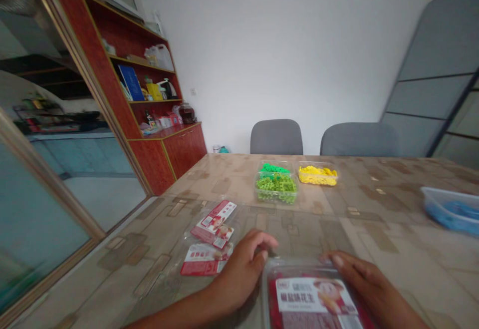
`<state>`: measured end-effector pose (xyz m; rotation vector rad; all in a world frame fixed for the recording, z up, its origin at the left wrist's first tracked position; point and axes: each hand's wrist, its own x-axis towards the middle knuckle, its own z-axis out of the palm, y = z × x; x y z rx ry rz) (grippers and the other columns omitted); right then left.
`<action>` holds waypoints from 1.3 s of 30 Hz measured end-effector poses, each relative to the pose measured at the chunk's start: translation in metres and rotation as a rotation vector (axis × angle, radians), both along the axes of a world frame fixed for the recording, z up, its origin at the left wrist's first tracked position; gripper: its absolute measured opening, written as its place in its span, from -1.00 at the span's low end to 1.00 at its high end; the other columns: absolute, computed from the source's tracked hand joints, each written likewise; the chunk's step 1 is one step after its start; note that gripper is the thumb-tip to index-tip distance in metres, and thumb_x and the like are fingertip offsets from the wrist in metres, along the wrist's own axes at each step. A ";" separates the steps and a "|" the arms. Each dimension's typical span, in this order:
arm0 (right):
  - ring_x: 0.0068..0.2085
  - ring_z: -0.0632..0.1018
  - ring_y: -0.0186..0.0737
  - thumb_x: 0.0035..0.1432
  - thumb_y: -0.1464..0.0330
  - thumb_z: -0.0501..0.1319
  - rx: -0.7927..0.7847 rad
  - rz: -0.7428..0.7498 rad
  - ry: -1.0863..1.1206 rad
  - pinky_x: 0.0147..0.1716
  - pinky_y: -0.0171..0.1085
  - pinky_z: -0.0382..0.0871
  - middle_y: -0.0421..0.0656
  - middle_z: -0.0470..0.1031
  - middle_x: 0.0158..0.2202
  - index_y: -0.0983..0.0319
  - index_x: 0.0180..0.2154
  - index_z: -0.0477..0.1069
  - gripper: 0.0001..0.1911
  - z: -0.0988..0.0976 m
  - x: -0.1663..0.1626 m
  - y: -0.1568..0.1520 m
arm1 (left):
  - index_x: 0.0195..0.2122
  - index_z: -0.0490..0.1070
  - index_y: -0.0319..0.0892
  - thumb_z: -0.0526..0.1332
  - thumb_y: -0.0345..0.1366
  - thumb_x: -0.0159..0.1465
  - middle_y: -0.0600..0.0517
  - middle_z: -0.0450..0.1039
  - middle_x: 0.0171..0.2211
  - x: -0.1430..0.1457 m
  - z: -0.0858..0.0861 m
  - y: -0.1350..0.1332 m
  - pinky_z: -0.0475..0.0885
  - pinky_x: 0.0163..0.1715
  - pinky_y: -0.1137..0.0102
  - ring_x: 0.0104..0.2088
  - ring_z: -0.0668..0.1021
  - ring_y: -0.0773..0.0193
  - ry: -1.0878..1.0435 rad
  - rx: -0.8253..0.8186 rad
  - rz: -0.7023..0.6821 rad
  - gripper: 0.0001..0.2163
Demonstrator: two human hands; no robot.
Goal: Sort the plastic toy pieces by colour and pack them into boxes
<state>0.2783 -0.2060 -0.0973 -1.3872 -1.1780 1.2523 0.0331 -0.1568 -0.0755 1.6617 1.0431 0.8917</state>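
Note:
A clear lidded plastic box lies in front of me at the near edge of the view, with red contents inside and a printed label showing a cartoon figure on top. My left hand is closed at its far left corner, fingers curled and thumb by the rim. On the far right corner, my right hand grips the rim with thumb and fingers. Left of my left hand lie several clear empty lids with red-and-white labels, loosely overlapping. The near part of the box is cut off.
Farther back stand clear boxes of light green pieces, darker green pieces and yellow pieces. A tub with blue pieces is at the right. Two grey chairs stand behind the patterned table. A red cabinet is at left.

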 end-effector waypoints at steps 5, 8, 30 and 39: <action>-0.38 0.54 -0.07 0.15 -0.07 0.14 0.045 0.109 -0.082 -0.40 -0.20 0.44 -0.05 0.54 -0.38 0.29 -0.35 0.48 -0.47 0.001 0.004 0.002 | 0.17 0.29 -0.24 0.13 -0.19 0.29 -0.20 0.27 0.20 0.005 0.029 -0.016 0.17 0.18 0.10 0.19 0.31 -0.04 0.465 0.354 -0.326 -0.56; -0.40 0.53 -0.11 0.22 -0.05 0.07 0.124 0.103 -0.187 -0.39 -0.20 0.45 -0.07 0.52 -0.43 0.27 -0.43 0.45 -0.47 0.000 0.007 0.006 | 0.25 0.13 -0.44 0.28 -0.15 0.15 -0.39 0.15 0.24 0.012 0.031 -0.022 0.15 0.18 0.00 0.21 0.25 -0.21 0.681 0.311 -0.496 -0.29; 0.16 0.39 0.16 0.15 0.12 0.26 0.635 0.492 -0.848 0.20 0.06 0.22 -0.17 0.33 0.21 -0.05 0.28 0.13 -0.31 0.020 0.007 -0.009 | 0.28 0.11 -0.32 0.23 -0.33 0.18 -0.37 0.14 0.25 0.006 0.003 -0.024 0.18 0.16 -0.06 0.21 0.25 -0.26 0.744 0.341 -0.438 -0.37; 0.13 0.42 0.20 -0.04 -0.08 0.29 0.595 0.521 -0.790 0.12 0.06 0.32 -0.09 0.43 0.13 0.02 0.15 0.37 -0.28 0.031 0.012 -0.004 | 0.34 0.00 -0.20 0.17 -0.21 0.29 -0.32 -0.13 0.35 -0.004 -0.002 -0.019 0.04 0.20 -0.16 0.30 0.06 -0.26 0.760 0.343 -0.501 -0.37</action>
